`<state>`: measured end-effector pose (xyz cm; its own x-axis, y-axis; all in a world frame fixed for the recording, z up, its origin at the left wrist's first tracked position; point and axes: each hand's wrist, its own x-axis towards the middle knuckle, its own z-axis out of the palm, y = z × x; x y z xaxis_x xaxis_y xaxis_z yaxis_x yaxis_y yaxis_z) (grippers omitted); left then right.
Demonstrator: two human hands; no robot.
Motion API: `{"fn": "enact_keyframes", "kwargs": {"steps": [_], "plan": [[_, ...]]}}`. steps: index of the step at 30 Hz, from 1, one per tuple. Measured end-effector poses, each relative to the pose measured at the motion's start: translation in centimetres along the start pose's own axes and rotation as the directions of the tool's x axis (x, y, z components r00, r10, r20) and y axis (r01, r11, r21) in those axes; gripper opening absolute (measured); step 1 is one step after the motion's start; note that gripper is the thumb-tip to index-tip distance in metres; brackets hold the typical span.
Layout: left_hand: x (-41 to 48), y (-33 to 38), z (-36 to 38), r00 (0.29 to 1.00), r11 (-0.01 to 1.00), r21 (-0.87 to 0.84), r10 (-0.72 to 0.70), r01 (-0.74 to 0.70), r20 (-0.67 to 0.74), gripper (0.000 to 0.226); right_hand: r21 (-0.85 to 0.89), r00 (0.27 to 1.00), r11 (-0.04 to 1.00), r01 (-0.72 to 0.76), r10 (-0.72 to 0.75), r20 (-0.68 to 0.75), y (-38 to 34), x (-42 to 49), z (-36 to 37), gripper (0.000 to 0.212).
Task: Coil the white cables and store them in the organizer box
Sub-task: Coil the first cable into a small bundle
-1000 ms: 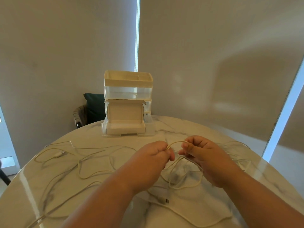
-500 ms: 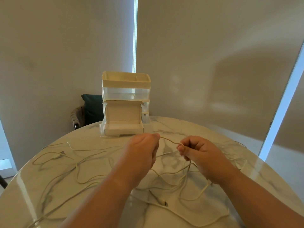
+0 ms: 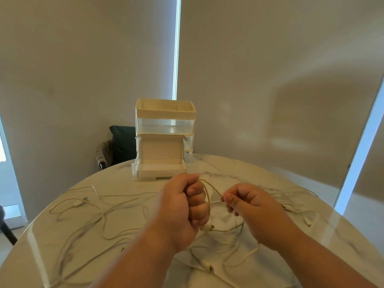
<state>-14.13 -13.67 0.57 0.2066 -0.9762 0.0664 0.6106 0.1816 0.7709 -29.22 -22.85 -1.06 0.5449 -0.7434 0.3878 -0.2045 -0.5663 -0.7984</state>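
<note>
Left hand [image 3: 182,206] fisted round white cable [image 3: 208,199] coil, right hand [image 3: 251,206] pinched its run at 3 o'clock; loose cables [image 3: 226,231] tangled at 6 o'clock could've snagged the next wrap.

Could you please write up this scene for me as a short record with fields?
left hand: a fist that grips the held cable, with a plug end just below it
right hand: pinches the same cable at the fingertips
held cable: arcs between the two hands above the table
loose cables: sprawled uncoiled over the table
organizer box: at the table's far side, no cable seen in it
open white box: in front of the organizer box
</note>
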Motion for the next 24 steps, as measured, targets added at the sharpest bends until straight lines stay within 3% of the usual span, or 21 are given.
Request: {"fn": "enact_keyframes", "kwargs": {"steps": [2,4,6,8,10,12,17,24], "plan": [[0.2,-0.1,0.0,0.999,1.0,-0.01,-0.001,0.001,-0.034,0.041,0.02,0.999,1.0,0.021,-0.021,-0.028,-0.2,-0.2,0.3,0.016],[0.4,0.0,-0.1,0.998,0.999,-0.05,-0.003,0.0,-0.06,0.045,0.229,0.996,0.971,0.07,-0.055,-0.072,-0.5,-0.4,0.7,0.023],[0.4,0.3,0.0,0.998,0.996,-0.086,-0.004,-0.001,-0.062,0.045,0.324,0.99,0.937,0.13,-0.107,-0.087,-0.7,-0.7,1.2,0.021],[0.3,0.4,0.1,0.998,0.994,-0.108,-0.009,0.003,-0.057,0.043,0.275,0.987,0.949,0.157,-0.142,-0.072,-0.7,-0.8,1.6,0.004],[0.2,0.4,0.2,0.999,0.992,-0.129,-0.011,0.005,-0.048,0.042,0.23,0.99,0.963,0.143,-0.136,-0.043,-0.5,-1.0,2.0,0.024],[0.1,0.3,0.4,0.999,0.989,-0.151,-0.019,0.012,-0.041,0.042,0.258,0.991,0.957,0.13,-0.118,-0.063,-0.6,-1.0,2.5,0.031],[0.0,0.5,0.4,0.999,0.983,-0.183,-0.015,0.007,-0.042,0.039,0.352,0.997,0.933,0.075,-0.065,-0.041,-0.9,-0.9,3.0,0.004],[0.0,0.2,0.1,0.996,0.968,-0.243,0.042,-0.06,-0.077,0.035,0.308,0.998,0.95,0.056,-0.06,0.004,-1.0,-1.2,2.9,0.016]]}}
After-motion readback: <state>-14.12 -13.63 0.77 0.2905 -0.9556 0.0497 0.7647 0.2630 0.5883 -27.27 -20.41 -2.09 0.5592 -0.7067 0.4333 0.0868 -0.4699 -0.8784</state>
